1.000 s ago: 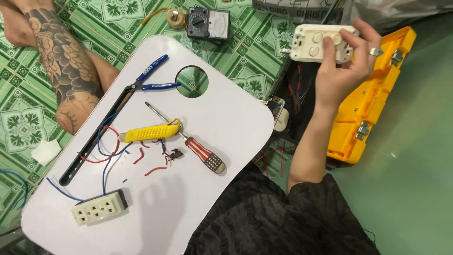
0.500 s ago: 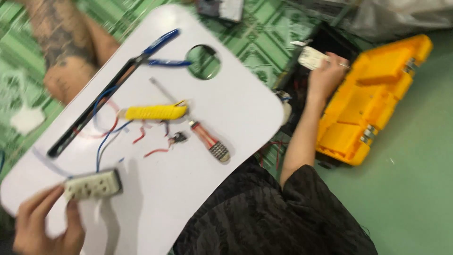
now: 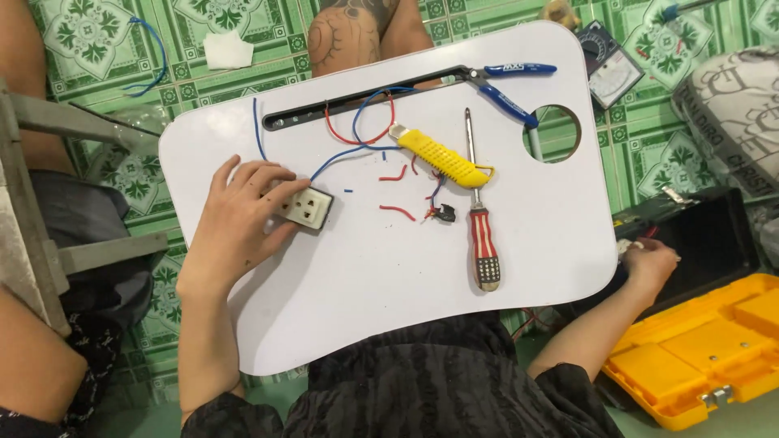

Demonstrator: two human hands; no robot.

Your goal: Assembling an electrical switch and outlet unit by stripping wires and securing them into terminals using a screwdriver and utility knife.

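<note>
Resting on the white lap table, left hand lies palm down with fingers spread and curled over a cream wall socket, fingertips touching its top and left edge; grip not a full clamp, more a pinning hold. Socket sitting left of centre on the board, a blue wire running from it toward the upper middle. Right hand hanging off the board's right edge, over a black case, fingers bent together near a small white object; cannot tell whether actually closed on it. Near the middle: yellow utility knife, lying slantwise, touching a screwdriver with a red striped handle, shaft pointing away. Beside these, red wire scraps and a small black part. Along the far edge, a black slotted strip and blue-handled pliers. Lower right on the floor, an open yellow toolbox; upper right, a meter on green patterned tiles.
</note>
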